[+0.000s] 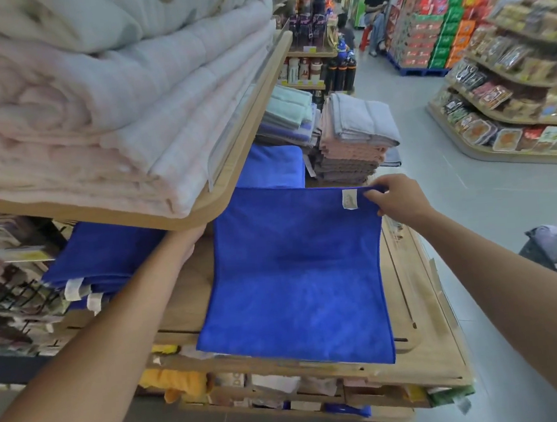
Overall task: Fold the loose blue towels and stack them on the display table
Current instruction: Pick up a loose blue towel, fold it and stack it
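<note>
A loose blue towel (293, 277) lies spread over the wooden display table (429, 339), its near edge hanging past the table's front. My right hand (397, 201) pinches its far right corner, beside a white label (350, 199). My left hand (190, 243) reaches under the upper shelf toward the towel's far left corner; its fingers are hidden by the shelf edge. A stack of folded blue towels (104, 258) sits on the table to the left, and another folded blue pile (271, 167) lies behind.
A wooden upper shelf (233, 181) loaded with pale folded blankets (106, 101) overhangs the table's left. Grey and pink towel stacks (355, 138) stand at the back. The aisle floor (473, 199) runs along the right, with snack shelves (514, 93) and a seated person (376, 7) beyond.
</note>
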Tool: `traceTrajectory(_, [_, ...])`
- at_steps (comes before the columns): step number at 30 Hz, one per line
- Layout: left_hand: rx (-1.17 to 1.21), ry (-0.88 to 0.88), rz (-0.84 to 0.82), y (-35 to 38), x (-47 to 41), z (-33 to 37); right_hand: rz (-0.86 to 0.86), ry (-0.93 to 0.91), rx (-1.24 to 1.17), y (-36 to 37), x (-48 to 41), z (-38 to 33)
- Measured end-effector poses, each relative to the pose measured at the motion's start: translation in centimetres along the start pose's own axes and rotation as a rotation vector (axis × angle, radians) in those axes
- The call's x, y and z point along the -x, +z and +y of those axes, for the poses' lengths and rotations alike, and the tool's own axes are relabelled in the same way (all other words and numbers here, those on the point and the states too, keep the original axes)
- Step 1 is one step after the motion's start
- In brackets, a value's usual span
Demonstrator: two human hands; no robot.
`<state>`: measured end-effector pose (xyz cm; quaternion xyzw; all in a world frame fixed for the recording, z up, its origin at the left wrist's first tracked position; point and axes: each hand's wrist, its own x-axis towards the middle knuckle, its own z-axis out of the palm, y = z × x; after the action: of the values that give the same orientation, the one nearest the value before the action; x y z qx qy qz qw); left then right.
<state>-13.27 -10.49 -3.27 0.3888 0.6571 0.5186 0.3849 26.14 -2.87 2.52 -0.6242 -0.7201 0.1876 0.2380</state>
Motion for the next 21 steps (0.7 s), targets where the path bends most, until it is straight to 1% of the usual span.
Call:
traceTrajectory(2, [-0.035, 0.055, -0.005, -0.5, 1.7, 0.6, 0.014, -0.026, -0.038, -0.4, 1.5, -0.1])
traceTrajectory(6, [-0.046, 0.107, 0.020, -2.4, 6.0, 1.9, 0.030, -0.116, -0.162, -1.9, 6.5, -0.1])
traceTrajectory(8, [-0.074, 0.148, -0.006, -3.3, 8.6, 1.7, 0.006, -0.169, -0.159, -2.3, 9.7, 0.3])
traceTrajectory(10, [-0.209, 0.212, -0.050, -4.4, 11.4, 0.4, -0.048, -0.222, -0.083, -2.0, 12.9, 1.3])
traceTrajectory(12, [-0.362, 0.212, -0.102, -5.5, 14.4, -1.7, -0.142, -0.242, -0.006, -1.1, 16.1, 2.5])
traceTrajectory(15, [-0.507, 0.112, -0.215, -6.4, 17.9, -5.8, -0.392, -0.266, 0.157, 1.0, 20.3, 4.4])
traceTrajectory(17, [-0.605, 0.118, -0.229, -6.4, 19.2, -7.6, -0.527, -0.304, 0.276, 2.0, 22.1, 5.0])
traceTrajectory(19, [-0.656, 0.220, -0.150, -5.8, 19.5, -8.6, -0.517, -0.285, 0.242, 2.6, 22.5, 4.6])
traceTrajectory(21, [-0.697, 0.319, -0.102, -4.3, 18.9, -8.5, -0.410, -0.254, 0.138, 3.9, 21.4, 3.5])
